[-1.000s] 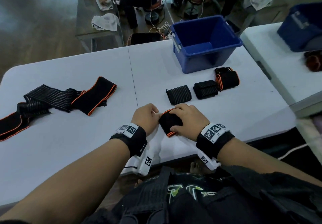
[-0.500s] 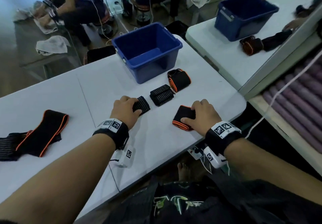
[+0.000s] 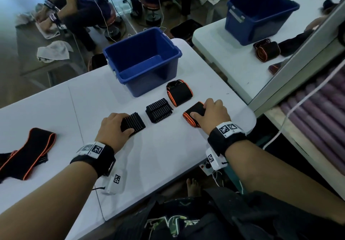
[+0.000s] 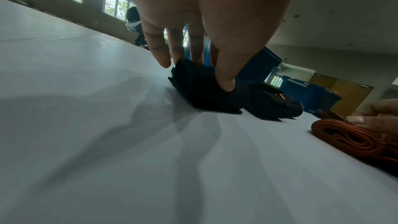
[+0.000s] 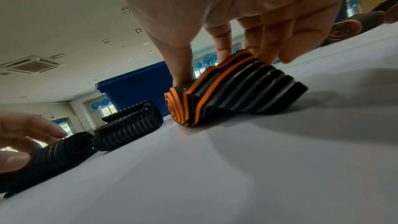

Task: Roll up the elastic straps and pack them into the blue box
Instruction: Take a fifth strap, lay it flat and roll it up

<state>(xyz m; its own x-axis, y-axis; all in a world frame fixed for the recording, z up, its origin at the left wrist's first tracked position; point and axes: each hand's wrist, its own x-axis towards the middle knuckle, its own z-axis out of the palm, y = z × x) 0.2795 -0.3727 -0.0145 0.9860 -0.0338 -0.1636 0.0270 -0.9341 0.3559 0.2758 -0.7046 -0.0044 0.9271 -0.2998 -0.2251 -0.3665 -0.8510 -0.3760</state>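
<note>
Nearest, left hand (image 3: 113, 127) gripping a ribbed black roll (image 3: 134, 123), right hand (image 3: 214, 115) pinching an orange-edged roll (image 3: 194, 111), coded tags on both wristbands (image 3: 226, 137), no readable words, two more rolls (image 3: 159, 110) just beyond, blue box (image 3: 143, 60) farthest, on the white table (image 3: 158, 157).
</note>
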